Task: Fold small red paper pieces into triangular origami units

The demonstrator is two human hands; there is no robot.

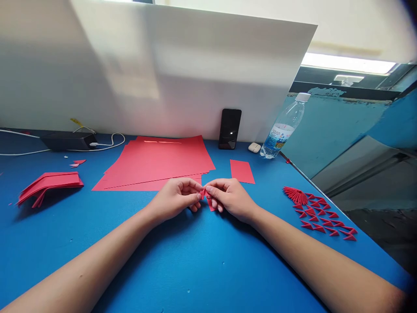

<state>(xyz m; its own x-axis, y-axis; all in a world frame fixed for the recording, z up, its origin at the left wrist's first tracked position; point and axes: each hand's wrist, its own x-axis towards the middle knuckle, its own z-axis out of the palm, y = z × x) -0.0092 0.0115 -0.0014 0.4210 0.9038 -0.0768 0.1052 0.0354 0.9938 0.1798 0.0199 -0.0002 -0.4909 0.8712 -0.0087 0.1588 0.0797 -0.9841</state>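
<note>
A small folded piece of red paper (208, 199) is pinched between both my hands at the middle of the blue table (182, 269). My left hand (177, 198) grips its left end with thumb and fingers. My right hand (228, 198) grips its right end the same way. The paper is partly hidden by my fingers. Just beyond my hands lies a stack of large red paper sheets (156, 163). A small red paper rectangle (241, 171) lies to the right of the stack.
Several folded red paper triangles (321, 215) lie in rows near the table's right edge. A pile of folded red strips (48, 184) sits at the left. A phone (230, 129), an earbud case (254, 148) and a water bottle (282, 128) stand by the white board (195, 69). Cables and a black box (68, 140) are back left.
</note>
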